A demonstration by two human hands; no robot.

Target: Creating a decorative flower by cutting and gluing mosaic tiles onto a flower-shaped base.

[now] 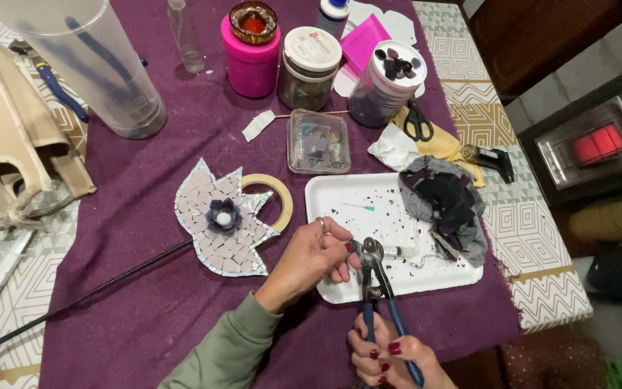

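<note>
Blue-handled nippers [377, 288] sat clenched in my right hand [390, 356], left fingers [340, 248] pinching a tiny piece at the jaws over the white tray [340, 198]; squeezing crookedly could shoot shards off.

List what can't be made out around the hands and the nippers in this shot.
- Whatever the left hand pinches at the head of the nippers: too small, covered by fingertips, head view.
- Right hand: partly cut off by the bottom edge.
- Contents of the clear lidded box: blurred small pieces.
- Dark specks on the white tray: too small to identify.
</note>
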